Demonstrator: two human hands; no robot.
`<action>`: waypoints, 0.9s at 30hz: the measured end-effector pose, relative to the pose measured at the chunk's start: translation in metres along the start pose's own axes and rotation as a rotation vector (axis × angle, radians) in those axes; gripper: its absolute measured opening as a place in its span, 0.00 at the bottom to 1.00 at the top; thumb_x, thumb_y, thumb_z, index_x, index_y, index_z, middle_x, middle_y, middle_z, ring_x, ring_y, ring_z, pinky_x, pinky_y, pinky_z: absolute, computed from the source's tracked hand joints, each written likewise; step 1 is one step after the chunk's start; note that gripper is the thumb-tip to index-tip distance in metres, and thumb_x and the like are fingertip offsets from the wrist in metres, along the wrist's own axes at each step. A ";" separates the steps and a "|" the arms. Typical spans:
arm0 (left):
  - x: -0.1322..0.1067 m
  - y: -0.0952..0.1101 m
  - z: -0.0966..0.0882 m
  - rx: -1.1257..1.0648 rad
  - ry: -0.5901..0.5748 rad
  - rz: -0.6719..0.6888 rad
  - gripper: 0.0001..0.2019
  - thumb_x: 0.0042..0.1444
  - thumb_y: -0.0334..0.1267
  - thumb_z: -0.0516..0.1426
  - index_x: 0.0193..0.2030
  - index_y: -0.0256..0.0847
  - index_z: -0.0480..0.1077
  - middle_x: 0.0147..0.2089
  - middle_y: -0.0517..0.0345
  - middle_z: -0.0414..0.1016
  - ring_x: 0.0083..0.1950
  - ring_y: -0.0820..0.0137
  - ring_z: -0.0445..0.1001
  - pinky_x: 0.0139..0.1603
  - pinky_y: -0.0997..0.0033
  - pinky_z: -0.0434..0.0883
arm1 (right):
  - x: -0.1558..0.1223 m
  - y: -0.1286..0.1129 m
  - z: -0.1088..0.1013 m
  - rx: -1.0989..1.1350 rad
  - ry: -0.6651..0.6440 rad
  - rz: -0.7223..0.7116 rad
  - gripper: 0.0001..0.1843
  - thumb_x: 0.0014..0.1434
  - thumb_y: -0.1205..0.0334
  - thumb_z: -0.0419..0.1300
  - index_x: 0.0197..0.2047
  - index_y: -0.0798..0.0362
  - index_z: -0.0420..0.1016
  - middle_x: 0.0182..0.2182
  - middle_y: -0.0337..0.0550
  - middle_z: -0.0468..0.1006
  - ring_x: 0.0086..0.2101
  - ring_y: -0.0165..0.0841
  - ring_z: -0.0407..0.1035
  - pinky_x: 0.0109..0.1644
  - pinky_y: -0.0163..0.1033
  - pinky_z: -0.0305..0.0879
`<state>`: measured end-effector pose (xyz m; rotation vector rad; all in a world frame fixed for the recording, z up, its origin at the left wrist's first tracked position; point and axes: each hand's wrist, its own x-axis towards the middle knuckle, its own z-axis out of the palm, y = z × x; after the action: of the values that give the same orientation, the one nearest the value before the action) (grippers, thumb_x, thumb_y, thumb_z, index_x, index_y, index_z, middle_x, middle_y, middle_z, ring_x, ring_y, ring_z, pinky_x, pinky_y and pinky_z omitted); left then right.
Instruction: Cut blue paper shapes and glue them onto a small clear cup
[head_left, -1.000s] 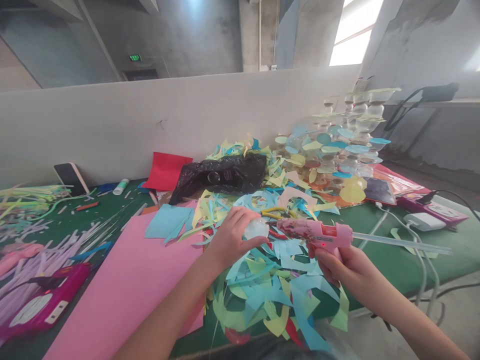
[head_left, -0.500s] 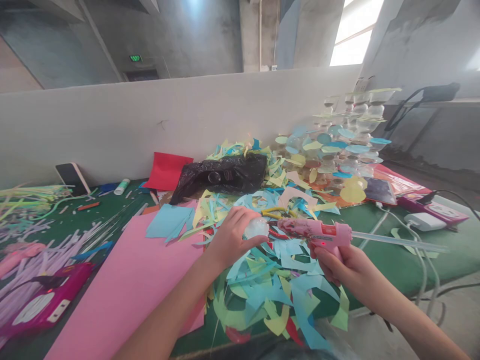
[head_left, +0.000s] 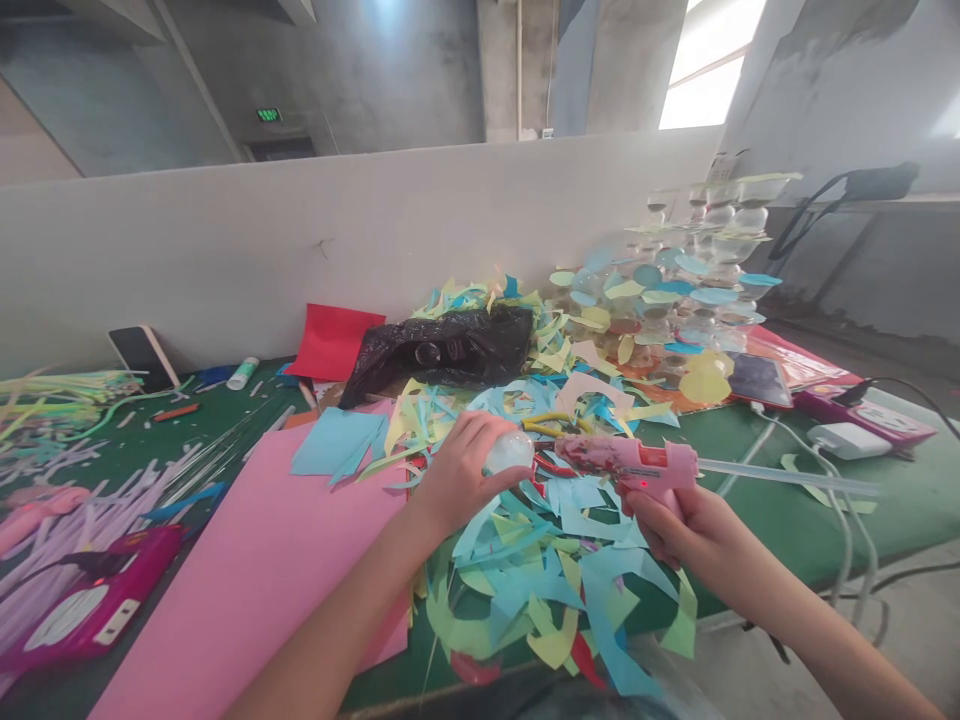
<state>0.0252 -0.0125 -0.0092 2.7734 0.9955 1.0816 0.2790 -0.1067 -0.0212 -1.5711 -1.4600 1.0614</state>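
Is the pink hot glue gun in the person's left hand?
No, the right hand grips the pink hot glue gun, while the left hand holds a clear round object.

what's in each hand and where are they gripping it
The left hand holds a clear round object, fingers curled over its left side. The right hand grips a pink hot glue gun by its handle, below the body.

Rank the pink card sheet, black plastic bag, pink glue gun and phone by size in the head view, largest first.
pink card sheet
black plastic bag
pink glue gun
phone
The gun is nearer the camera, so its place against the bag is unsure.
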 end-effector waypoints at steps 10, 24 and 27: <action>0.000 0.000 0.000 0.012 -0.018 -0.011 0.25 0.59 0.58 0.50 0.50 0.39 0.68 0.47 0.48 0.73 0.52 0.61 0.68 0.53 0.58 0.68 | -0.003 -0.001 0.001 -0.013 -0.010 -0.061 0.26 0.59 0.40 0.51 0.20 0.50 0.59 0.16 0.37 0.64 0.20 0.29 0.58 0.25 0.35 0.60; 0.000 -0.002 0.002 0.040 -0.020 0.034 0.24 0.58 0.57 0.52 0.49 0.38 0.67 0.46 0.50 0.74 0.50 0.61 0.68 0.52 0.59 0.67 | 0.000 0.004 0.002 -0.019 -0.048 -0.034 0.26 0.57 0.36 0.53 0.24 0.51 0.65 0.17 0.35 0.65 0.21 0.28 0.58 0.26 0.35 0.58; 0.000 -0.002 0.002 0.037 -0.017 0.037 0.24 0.59 0.57 0.52 0.49 0.38 0.67 0.46 0.50 0.74 0.50 0.62 0.68 0.53 0.59 0.67 | 0.001 0.003 0.002 -0.015 -0.061 -0.033 0.27 0.57 0.36 0.52 0.23 0.51 0.63 0.17 0.35 0.65 0.21 0.28 0.58 0.26 0.35 0.58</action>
<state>0.0254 -0.0105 -0.0111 2.8362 0.9769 1.0523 0.2783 -0.1064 -0.0253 -1.5321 -1.5325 1.0906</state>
